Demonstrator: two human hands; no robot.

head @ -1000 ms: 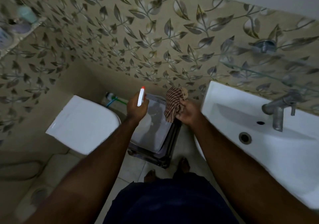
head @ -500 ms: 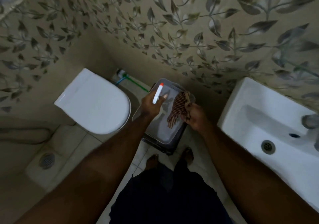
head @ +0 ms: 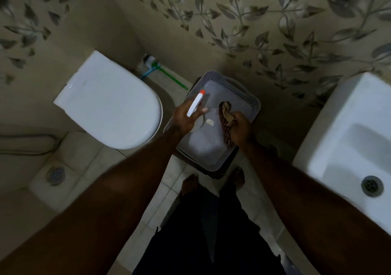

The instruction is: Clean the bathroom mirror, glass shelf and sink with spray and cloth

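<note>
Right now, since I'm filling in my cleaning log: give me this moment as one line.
left hand: holds spray bottle | right hand: holds checked cloth | place: both over grey basket | sink: to the right

Directly beneath the grips we see a grey perforated plastic basket, with a small pale label on its floor. Left of them stands a white toilet, lid closed. Beyond it, a green-handled toilet brush lies by the wall. Far to the lower left we find a round floor drain. Leaf-patterned wall tiles rise beyond, and bare feet stand nearer us.
</note>
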